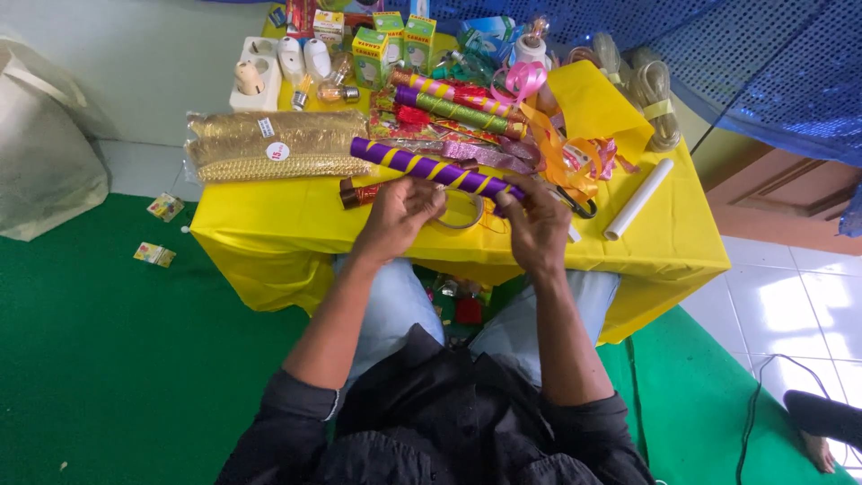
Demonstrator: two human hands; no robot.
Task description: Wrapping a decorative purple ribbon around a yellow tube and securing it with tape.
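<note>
The purple, yellow-striped wrapped tube (435, 168) lies slantwise near the yellow-clothed table's (664, 256) front edge. The right hand (539, 224) pinches its lower end. The left hand (398, 216) grips a clear tape ring (460, 209) just beside.

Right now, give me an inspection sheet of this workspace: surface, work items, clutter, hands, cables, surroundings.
Surface: low table under a yellow cloth, crowded at the back.
Work items: purple-and-yellow striped stick and clear tape roll, both at the hands.
Clutter: gold trim packs, more striped sticks, curled ribbons, small green boxes, light bulbs, white paper roll, scissors.
Hands: left hand and right hand both on the tape roll, beside the stick.
Cables: thin cable on the floor, right.
Surroundings: green carpet, white bag, blue mesh, another person's foot.
</note>
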